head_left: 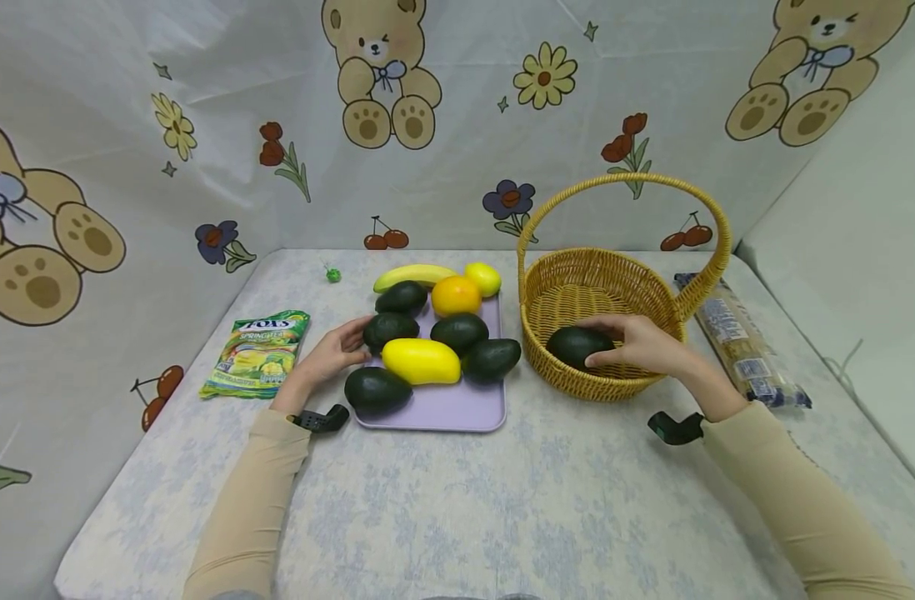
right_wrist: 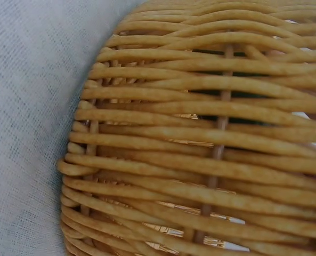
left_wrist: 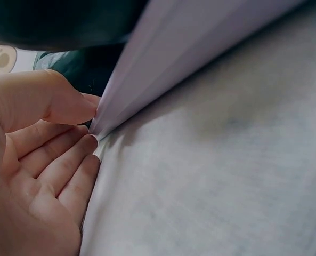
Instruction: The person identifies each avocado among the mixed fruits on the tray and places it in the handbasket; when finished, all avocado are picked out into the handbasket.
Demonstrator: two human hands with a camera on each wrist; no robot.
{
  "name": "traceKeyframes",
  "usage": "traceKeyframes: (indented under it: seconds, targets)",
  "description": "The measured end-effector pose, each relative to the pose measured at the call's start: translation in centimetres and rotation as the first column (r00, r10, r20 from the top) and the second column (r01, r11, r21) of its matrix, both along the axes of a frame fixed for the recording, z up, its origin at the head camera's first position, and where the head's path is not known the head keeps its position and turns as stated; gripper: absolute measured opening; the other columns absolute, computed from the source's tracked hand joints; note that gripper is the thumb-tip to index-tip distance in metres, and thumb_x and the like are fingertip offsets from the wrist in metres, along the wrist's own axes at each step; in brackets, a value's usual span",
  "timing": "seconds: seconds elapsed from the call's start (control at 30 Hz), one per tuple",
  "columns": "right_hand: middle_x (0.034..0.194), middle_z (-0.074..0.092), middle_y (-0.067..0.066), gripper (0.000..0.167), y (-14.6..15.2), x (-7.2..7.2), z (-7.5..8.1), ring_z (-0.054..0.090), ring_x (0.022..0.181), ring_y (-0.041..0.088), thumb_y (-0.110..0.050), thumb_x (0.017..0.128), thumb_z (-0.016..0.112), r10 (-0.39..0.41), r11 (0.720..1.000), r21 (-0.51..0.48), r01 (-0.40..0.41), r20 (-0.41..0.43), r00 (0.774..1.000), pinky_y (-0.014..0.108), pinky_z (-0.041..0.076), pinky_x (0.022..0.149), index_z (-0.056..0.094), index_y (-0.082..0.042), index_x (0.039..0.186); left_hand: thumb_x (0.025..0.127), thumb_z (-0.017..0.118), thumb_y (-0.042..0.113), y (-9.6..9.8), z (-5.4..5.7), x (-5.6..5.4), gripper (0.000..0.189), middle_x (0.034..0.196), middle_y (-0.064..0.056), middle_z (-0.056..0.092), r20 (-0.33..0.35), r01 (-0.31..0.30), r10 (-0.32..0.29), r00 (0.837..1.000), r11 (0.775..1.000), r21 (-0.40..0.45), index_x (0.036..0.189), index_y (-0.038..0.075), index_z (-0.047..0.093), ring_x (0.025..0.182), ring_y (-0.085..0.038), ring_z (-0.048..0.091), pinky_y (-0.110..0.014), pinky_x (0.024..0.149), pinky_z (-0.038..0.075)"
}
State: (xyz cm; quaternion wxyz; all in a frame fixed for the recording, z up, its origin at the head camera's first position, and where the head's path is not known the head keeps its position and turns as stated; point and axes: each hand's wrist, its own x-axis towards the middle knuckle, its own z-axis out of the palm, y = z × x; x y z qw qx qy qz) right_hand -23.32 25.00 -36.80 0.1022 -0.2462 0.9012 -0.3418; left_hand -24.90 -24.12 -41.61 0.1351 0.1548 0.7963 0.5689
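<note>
My right hand [head_left: 639, 343] grips a dark green avocado [head_left: 572, 347] inside the wicker basket [head_left: 603, 389], near its front wall. In the right wrist view the basket's weave [right_wrist: 200, 133] hides that hand, and only dark green shows through the gaps. At the left edge of the lilac tray [head_left: 453, 412], my left hand [head_left: 330, 354] pinches the rim; the left wrist view shows the thumb on the tray's edge [left_wrist: 142, 69] and the fingers against its outer side. On the tray lie several avocados [head_left: 378, 392], a yellow mango [head_left: 422, 361], an orange [head_left: 456, 297], a lemon [head_left: 483, 279] and a banana [head_left: 408, 275].
A green candy bag [head_left: 255, 354] lies left of the left hand. Right of the basket is a long clear packet [head_left: 742, 337]. A small green item [head_left: 333, 274] sits at the back left. The basket's tall handle [head_left: 622, 177] arches above it.
</note>
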Motion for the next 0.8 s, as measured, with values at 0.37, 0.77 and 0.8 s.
traceKeyframes:
  seconds: [0.37, 0.77, 0.8]
  targets:
    - [0.124, 0.059, 0.012, 0.059, 0.09, -0.14, -0.43, 0.058, 0.1, 0.022, -0.03, 0.082, 0.074, 0.046, 0.998, 0.032, -0.046, 0.022, 0.999, 0.036, 0.05, 0.077, 0.054, -0.007, 0.132, 0.086, 0.06, -0.006, -0.06, -0.22, -0.09, 0.069, 0.15, -0.022, 0.025, 0.0, 0.003, -0.003, 1.0, 1.0, 0.005, 0.146, -0.004, 0.026, 0.137, -0.036, 0.025, -0.045, 0.112, 0.022]
    - [0.125, 0.058, 0.014, 0.06, 0.24, -0.45, -0.53, 0.055, 0.108, 0.028, -0.03, 0.082, 0.074, 0.08, 0.994, 0.078, -0.082, 0.029, 0.996, 0.043, 0.048, 0.083, 0.052, -0.003, 0.132, 0.086, 0.06, -0.005, -0.13, -0.5, -0.34, 0.07, 0.151, -0.021, 0.025, 0.009, -0.004, 0.004, 1.0, 1.0, -0.001, 0.147, -0.002, 0.026, 0.137, -0.035, 0.025, -0.045, 0.112, 0.023]
    - [0.125, 0.058, 0.014, 0.061, 0.22, -0.42, -0.49, 0.055, 0.108, 0.028, -0.03, 0.082, 0.074, 0.08, 0.993, 0.082, -0.082, 0.03, 0.996, 0.043, 0.049, 0.083, 0.052, -0.003, 0.132, 0.086, 0.06, -0.006, 0.01, -0.09, -0.12, 0.07, 0.151, -0.021, 0.025, 0.014, -0.005, 0.005, 1.0, 1.0, -0.001, 0.147, -0.003, 0.026, 0.137, -0.036, 0.024, -0.045, 0.112, 0.023]
